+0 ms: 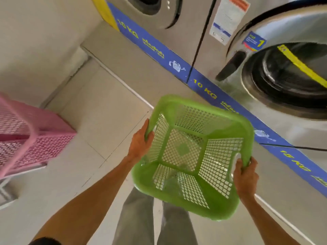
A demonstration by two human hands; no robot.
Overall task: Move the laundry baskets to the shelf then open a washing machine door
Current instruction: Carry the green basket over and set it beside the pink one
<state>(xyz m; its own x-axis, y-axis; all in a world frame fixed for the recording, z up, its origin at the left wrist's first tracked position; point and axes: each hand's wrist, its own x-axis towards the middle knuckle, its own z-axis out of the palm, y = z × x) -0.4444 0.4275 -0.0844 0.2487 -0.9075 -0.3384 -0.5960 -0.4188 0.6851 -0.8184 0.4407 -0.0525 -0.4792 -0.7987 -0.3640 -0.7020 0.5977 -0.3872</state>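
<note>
Two baskets: one green (192, 156), held in my two hands, left (139, 144) and right (245, 177), and one pink (26, 133) at the left edge. Two round washer doors: one (290, 76) at right, one (159, 9) partly cut off at the top. Three yellow "KG" labels on the blue strip (159, 53). Two trouser legs (154, 220) below.

Left hand (139, 142) and right hand (245, 175) grip green basket (187, 151) beside washing machine (283, 76).
</note>
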